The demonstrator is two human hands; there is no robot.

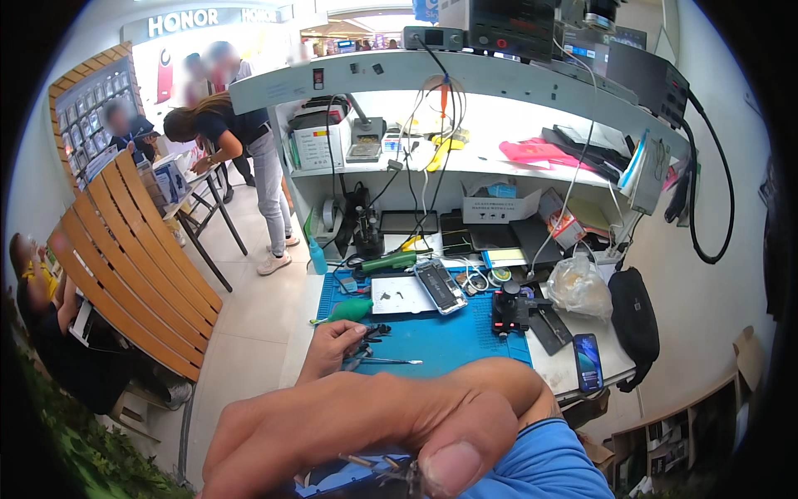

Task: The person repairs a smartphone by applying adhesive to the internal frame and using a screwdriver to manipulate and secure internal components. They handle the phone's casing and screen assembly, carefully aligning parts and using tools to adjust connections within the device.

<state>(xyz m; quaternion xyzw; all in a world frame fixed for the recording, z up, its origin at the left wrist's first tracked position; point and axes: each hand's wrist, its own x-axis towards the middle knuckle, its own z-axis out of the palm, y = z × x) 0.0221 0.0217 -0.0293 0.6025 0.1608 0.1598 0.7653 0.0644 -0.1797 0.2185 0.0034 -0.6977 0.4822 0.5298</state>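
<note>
My right hand (357, 416) looms large in the foreground, its arm coming from a blue sleeve (540, 466). Its fingers are bent and the thumb is pressed in beside some thin, frayed dark strands (399, 476); what it grips is too close and blurred to name. My left hand (328, 348) rests at the near left edge of a blue repair mat (449, 337), fingers curled together against a cluster of small dark tools (374, 331). A slim metal tool (395, 361) lies just right of it. Behind are a green air blower bulb (351, 310) and an opened phone (440, 287).
A black clamp fixture (509, 309) stands on the mat's right side. Beyond it lie a lit phone (588, 363), a plastic bag (579, 287) and a black pouch (633, 320). Cables (432, 125) hang from the shelf. A person (241, 141) bends over a table at left.
</note>
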